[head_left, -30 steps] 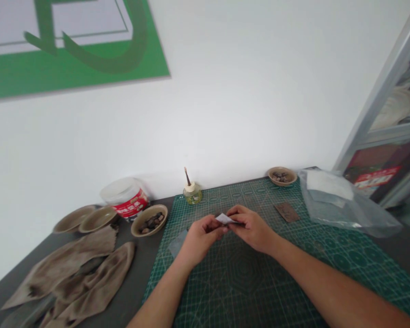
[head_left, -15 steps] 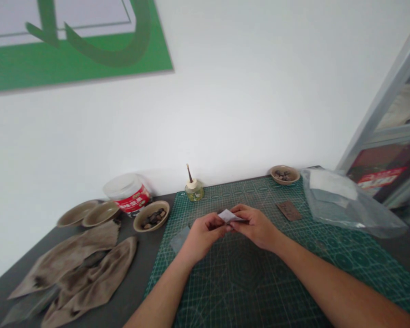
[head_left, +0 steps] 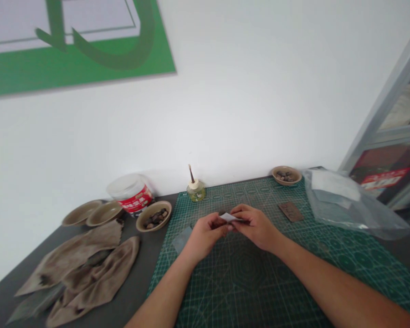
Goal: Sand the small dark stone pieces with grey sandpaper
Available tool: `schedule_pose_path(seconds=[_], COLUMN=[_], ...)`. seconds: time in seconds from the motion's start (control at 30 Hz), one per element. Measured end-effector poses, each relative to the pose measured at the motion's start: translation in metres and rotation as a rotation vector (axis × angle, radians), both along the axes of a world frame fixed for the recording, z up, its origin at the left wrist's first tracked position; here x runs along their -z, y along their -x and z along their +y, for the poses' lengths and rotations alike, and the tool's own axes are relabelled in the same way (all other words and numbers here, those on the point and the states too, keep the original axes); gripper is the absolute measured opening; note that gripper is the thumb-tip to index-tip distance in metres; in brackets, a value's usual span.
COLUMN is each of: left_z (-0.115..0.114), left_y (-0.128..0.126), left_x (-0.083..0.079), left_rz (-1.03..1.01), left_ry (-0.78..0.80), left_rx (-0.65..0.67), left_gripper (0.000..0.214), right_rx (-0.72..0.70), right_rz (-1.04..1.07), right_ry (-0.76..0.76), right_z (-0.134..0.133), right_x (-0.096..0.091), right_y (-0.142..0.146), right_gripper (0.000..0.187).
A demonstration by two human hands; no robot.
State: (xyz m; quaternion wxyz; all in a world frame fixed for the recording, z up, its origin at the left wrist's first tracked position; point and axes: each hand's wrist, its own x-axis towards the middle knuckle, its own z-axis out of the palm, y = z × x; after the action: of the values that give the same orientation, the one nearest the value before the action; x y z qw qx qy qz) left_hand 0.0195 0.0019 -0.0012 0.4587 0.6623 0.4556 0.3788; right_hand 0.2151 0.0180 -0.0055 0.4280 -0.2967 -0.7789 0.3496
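Observation:
My left hand (head_left: 205,234) and my right hand (head_left: 256,225) meet above the green cutting mat (head_left: 218,282). Between their fingertips they pinch a small white sheet (head_left: 229,217), which looks bent or folded and has a dark edge beside it. Both hands are closed on it; whether anything lies inside the sheet is hidden by the fingers. A thin translucent sheet (head_left: 182,239) lies flat on the mat just left of my left wrist. To the right of my right hand rests a brown rectangular piece (head_left: 290,212) with faint markings.
Behind the hands stands a small glass jar (head_left: 196,191) with a brush. Bowls of dark stones sit left (head_left: 154,217) and right (head_left: 286,176). Stained brown cloths (head_left: 99,278), a red-labelled tub (head_left: 134,196) and shallow bowls (head_left: 82,213) occupy the left; a clear plastic bag (head_left: 355,205) lies right.
The white sheet has tilted flatter between my fingers, showing less of its face. Both hands keep their hold in nearly the same place; the view has shifted slightly.

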Motion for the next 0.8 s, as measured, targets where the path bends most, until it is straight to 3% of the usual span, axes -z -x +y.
schedule_pose_path(seconds=[0.53, 0.8], left_z=[-0.0044, -0.0051], left_y=[-0.0051, -0.0021], left_x=[-0.0047, -0.0072], left_rz=[-0.053, -0.043], left_ry=[0.022, 0.003], left_rx=[0.023, 0.049], left_gripper=[0.018, 0.014], right_rx=[-0.007, -0.100], right_rz=[0.003, 0.068], right_ry=[-0.039, 0.119], right_z=[-0.0004, -0.0023], right_x=[-0.0010, -0.0038], right_y=[-0.0014, -0.0017], right_gripper=[0.019, 0.019])
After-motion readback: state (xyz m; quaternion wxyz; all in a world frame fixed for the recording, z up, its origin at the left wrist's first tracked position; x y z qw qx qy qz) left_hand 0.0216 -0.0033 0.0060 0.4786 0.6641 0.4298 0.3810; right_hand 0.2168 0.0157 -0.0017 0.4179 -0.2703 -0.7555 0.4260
